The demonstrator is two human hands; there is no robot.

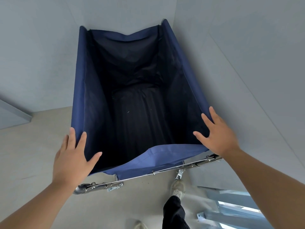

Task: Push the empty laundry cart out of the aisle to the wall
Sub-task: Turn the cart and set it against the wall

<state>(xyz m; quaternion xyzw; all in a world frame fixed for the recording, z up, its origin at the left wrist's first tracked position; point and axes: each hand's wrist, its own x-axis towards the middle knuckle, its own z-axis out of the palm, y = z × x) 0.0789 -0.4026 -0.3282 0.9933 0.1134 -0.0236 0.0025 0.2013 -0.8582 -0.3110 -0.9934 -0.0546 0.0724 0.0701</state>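
The laundry cart (82, 90) is a deep navy fabric bin on a chrome frame, and its dark inside holds nothing. Its far end sits in a corner, against the grey wall (41, 47) ahead and beside the grey wall on the right. My left hand (72, 159) lies flat on the near left corner of the fabric rim, fingers spread. My right hand (216, 134) rests the same way on the near right corner. Neither hand curls around the rim. The chrome bar (148, 174) runs below the near edge.
Pale floor (33, 154) spreads to the left of the cart. A grey panel edge (14, 114) juts in at the far left. Metal frame parts (231, 209) lie at the lower right. My dark trouser leg and light shoe (177, 187) stand just behind the cart.
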